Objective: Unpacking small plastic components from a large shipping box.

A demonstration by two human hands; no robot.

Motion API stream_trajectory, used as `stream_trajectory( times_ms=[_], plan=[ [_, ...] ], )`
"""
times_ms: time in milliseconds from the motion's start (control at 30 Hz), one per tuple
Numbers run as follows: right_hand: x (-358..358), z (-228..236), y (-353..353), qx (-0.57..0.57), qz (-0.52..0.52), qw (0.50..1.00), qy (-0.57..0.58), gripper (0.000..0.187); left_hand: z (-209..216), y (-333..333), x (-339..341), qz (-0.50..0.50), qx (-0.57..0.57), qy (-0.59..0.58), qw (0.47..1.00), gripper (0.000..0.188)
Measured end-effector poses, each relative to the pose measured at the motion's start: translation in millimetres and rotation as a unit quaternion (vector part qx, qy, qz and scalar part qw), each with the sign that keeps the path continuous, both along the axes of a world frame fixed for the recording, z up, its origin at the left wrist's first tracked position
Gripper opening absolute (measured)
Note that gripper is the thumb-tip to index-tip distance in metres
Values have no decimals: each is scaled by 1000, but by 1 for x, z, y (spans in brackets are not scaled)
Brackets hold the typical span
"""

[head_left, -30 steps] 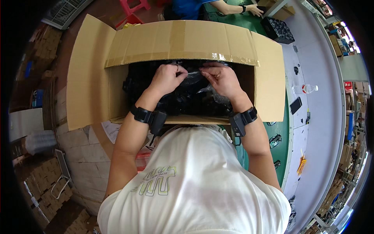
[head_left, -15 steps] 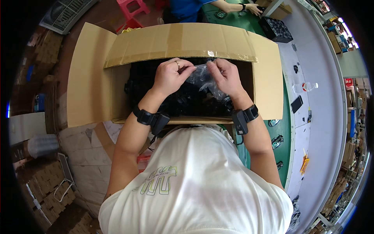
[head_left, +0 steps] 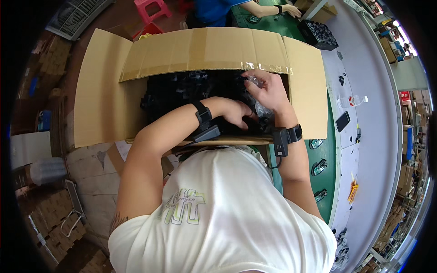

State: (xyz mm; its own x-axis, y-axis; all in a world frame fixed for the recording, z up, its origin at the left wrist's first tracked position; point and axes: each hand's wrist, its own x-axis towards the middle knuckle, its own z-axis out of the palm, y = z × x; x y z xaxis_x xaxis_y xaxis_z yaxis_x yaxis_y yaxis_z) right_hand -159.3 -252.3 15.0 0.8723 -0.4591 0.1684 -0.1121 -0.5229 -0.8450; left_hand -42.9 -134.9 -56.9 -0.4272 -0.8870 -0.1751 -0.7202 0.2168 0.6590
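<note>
The right hand [head_left: 269,91] is over the right part of an open, brown, rectangular cardboard box [head_left: 207,51], its thumb and fingers pinching a clear, crinkled, thin plastic bag [head_left: 262,109]. The bag is inside the box opening: a bit of it shows between the pinching fingers and the rest hangs below the palm, down toward the dark contents. The left hand [head_left: 236,113] reaches across into the box near its front edge, palm down, with the fingers bent and pointing right, close beside the lower end of the bag; the fingertips merge with the dark contents, so I cannot tell whether they grasp anything. A heap of small, glossy black plastic pieces [head_left: 175,93] fills the visible inside of the box, too dark to tell apart. The box's far flap leans over the opening, and the 2 side flaps spread outward. Each wrist wears a black strap with a black, block-shaped device: 1 on the left wrist [head_left: 208,126] and 1 on the right [head_left: 286,139]. To the right, a green tabletop [head_left: 328,182] bears 3 small black-and-green assemblies [head_left: 319,167] in a row. On the pale grey surface beyond lie a black, rectangular phone [head_left: 342,121] and a clear plastic bottle [head_left: 353,101] on its side. Past the box, a co-worker's bare forearm [head_left: 261,10] stretches over the green surface.
</note>
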Motion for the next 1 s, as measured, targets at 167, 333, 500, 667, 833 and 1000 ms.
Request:
stream_trajectory(
  times_ms=[167, 333, 500, 667, 833, 1000],
  plan=[
    [-2, -1, 1, -20, -4, 1000, 19, 19, 13, -16, -11, 2, 118, -48, 992, 39],
    [1, -1, 2, -15, 13, 999, 47, 22, -8, -12, 6, -7, 235, -197, 952, 53],
    [-3, -13, 0, -118, 93, 965, 213, 30, 0, 0, 10, -31, 196, -212, 957, 51],
    [-1, -19, -3, -102, 97, 959, 247, 36, 24, 24, 52, 129, 130, -27, 983, 16],
    [-1, -26, 6, -83, 164, 952, 245, 41, 74, 61, 67, 293, 68, 124, 945, 6],
    [12, -13, 23, 80, 194, 970, 127, 22, 73, 87, 72, 330, -20, 217, 919, 5]
  ],
)
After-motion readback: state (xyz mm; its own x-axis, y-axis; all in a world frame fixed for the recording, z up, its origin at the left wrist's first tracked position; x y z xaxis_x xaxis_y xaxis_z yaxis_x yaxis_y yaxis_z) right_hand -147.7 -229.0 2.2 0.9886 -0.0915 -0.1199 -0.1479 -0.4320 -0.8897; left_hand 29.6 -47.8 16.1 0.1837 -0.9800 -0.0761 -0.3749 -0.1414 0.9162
